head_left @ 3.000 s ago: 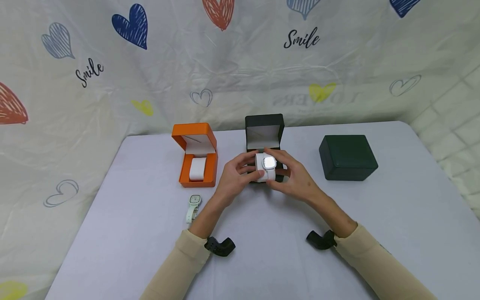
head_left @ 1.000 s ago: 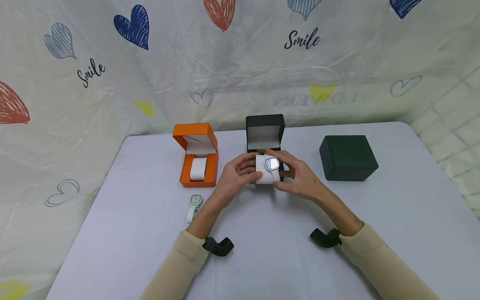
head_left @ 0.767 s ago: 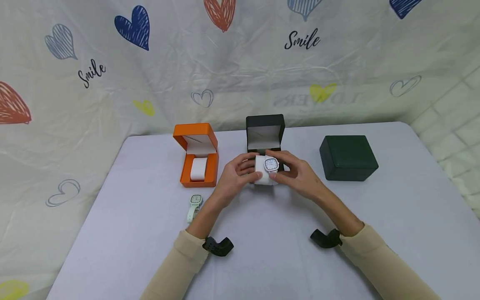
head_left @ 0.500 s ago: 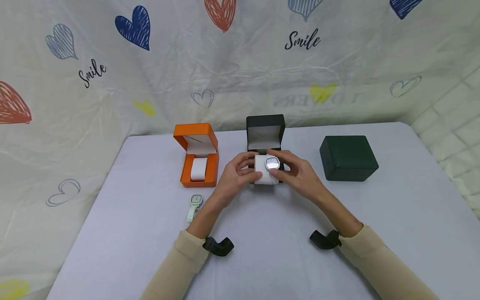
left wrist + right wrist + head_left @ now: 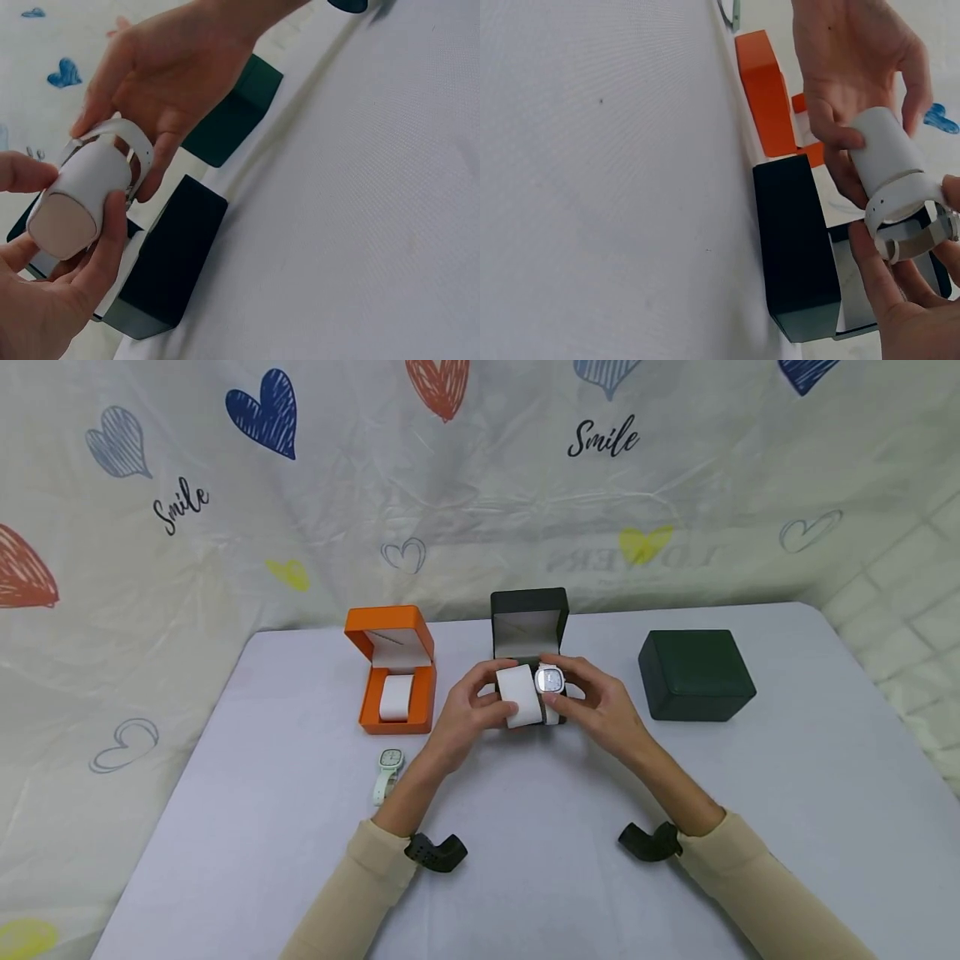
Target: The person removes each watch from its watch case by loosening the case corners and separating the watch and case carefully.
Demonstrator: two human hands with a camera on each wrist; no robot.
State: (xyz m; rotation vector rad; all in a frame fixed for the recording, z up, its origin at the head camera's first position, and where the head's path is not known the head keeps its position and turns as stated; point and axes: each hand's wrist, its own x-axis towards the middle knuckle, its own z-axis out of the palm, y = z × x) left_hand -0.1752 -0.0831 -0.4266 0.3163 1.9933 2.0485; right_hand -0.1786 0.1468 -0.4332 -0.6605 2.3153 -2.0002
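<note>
In the head view, my left hand (image 5: 467,717) grips a white watch cushion (image 5: 519,696) by its left end, thumb in front and fingers behind. My right hand (image 5: 603,703) pinches a white watch (image 5: 551,680) at the cushion's right end. The right wrist view shows its buckled strap (image 5: 900,196) as a loop at the cushion's end, most of the cushion (image 5: 885,150) bare. Both hands are above the open black box (image 5: 529,602), its lid raised behind them; they hide much of its base.
An open orange box (image 5: 431,697) holds another white cushion (image 5: 396,697) on the left. A pale green watch (image 5: 389,762) lies beside the left forearm. On the right stands a closed dark green box (image 5: 697,672). A patterned sheet (image 5: 480,485) hangs behind the table.
The watch has slid right along the cushion to its end, and the right hand has shifted right with it. The cushion has moved slightly left and tilted. Boxes and pale green watch stay put.
</note>
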